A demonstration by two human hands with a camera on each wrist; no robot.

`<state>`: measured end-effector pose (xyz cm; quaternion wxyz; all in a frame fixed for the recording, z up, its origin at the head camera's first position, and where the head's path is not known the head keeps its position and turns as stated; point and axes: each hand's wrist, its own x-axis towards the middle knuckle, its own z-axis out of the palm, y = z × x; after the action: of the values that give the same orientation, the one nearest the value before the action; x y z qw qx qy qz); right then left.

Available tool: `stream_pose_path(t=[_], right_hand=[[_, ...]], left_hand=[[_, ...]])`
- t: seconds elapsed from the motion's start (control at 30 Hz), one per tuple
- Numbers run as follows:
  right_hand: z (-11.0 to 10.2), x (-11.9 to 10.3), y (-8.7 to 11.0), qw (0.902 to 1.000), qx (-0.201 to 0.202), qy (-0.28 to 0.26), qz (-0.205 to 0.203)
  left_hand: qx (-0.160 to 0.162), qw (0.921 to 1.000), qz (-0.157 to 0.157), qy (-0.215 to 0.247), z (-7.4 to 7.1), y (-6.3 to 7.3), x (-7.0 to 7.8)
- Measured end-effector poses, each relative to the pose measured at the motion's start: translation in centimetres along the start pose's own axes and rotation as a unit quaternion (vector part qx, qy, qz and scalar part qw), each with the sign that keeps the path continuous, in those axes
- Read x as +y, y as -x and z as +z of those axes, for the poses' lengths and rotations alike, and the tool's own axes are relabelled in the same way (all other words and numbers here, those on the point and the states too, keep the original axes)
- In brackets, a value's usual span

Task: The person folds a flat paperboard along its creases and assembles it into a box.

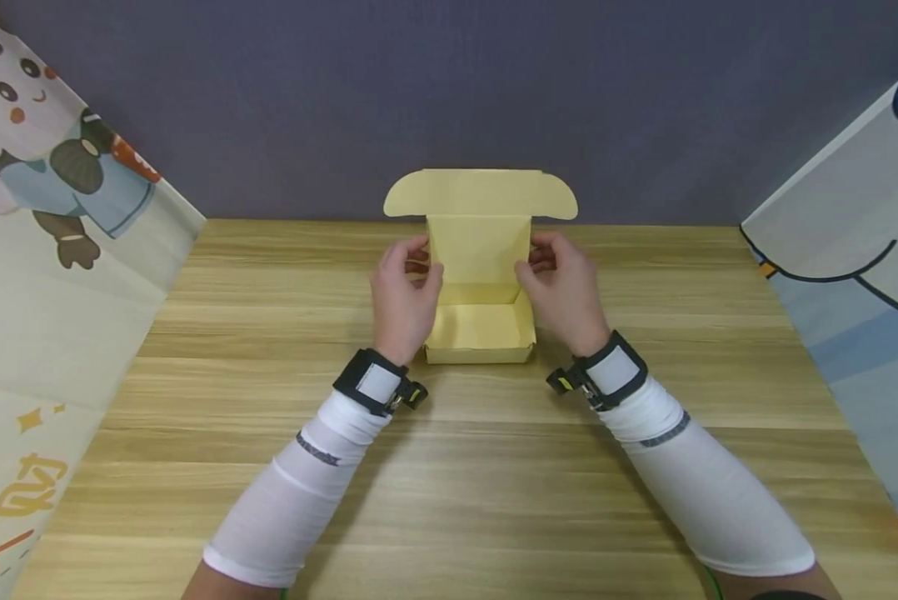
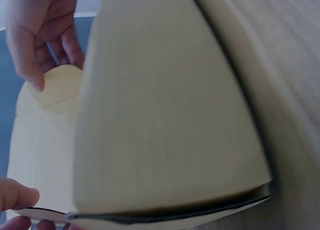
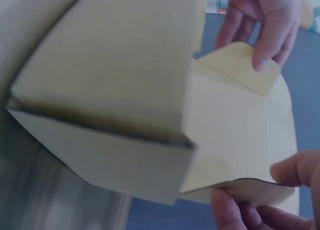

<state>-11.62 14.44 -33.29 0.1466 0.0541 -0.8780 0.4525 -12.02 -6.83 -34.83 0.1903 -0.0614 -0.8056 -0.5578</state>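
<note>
A small yellow cardboard box (image 1: pixel 481 356) stands on the table, its lid (image 1: pixel 479 246) raised upright at the back. The lid's front tuck panel (image 1: pixel 481 193) stretches upward, with a rounded ear on either side. My left hand (image 1: pixel 402 304) pinches the lid's left side flap (image 3: pixel 240 65) between thumb and fingers. On the opposite side, the right side flap (image 3: pixel 257 191) is pinched by my right hand (image 1: pixel 566 293). The left wrist view shows the box's outer side wall (image 2: pixel 160 105) up close. The inside bottom (image 1: pixel 479 325) of the box is bare.
The wood-grain table (image 1: pixel 464 483) extends around the box on all sides. A dark blue panel (image 1: pixel 464 92) rises behind the table's back edge. Cartoon-printed cloths hang at the left (image 1: pixel 142 267) and at the right (image 1: pixel 831 208).
</note>
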Motion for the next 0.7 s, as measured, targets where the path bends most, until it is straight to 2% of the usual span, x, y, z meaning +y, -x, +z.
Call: stream_pose_path(t=[0.13, 0.3, 0.63, 0.7], right_hand=[[0.8, 0.1, 0.6, 0.9993, 0.026, -0.001, -0.026], [1.2, 0.4, 1.0, 0.9981, 0.042, -0.011, -0.044], [0.4, 1.0, 0.9, 0.9985, 0.025, -0.039, -0.029], [0.3, 1.3, 0.8, 0.9982, 0.021, -0.048, -0.027]], left_hand=[[0.013, 0.9999, 0.01, -0.003, 0.4, 0.4, -0.3], [0.012, 0.9996, 0.026, 0.006, 0.5, 0.5, -0.7], [-0.036, 0.9971, 0.036, 0.057, -0.4, 0.1, -1.2], [-0.049, 0.9964, 0.031, 0.062, -0.9, 0.2, -0.6]])
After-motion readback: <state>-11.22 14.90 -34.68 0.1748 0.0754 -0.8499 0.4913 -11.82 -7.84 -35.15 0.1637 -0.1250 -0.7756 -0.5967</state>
